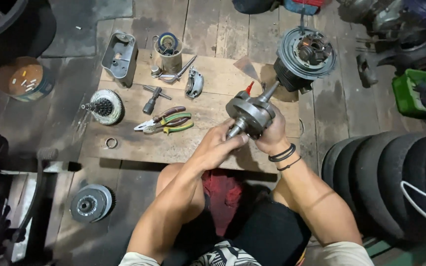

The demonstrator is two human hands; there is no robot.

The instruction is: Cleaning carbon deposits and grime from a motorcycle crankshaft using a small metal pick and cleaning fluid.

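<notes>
2 hands (223, 145) (272, 135) hold crankshaft (250, 114); can (168, 59) holds tape.

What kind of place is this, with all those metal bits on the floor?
It looks like a small engine repair workshop, probably for motorbikes. Both hands, left hand and right hand, hold a metal crankshaft. Pliers lie on a wooden board, and worn tyres lean nearby.

Green crate (419, 93) cut by rt edge, contents unclear
</notes>
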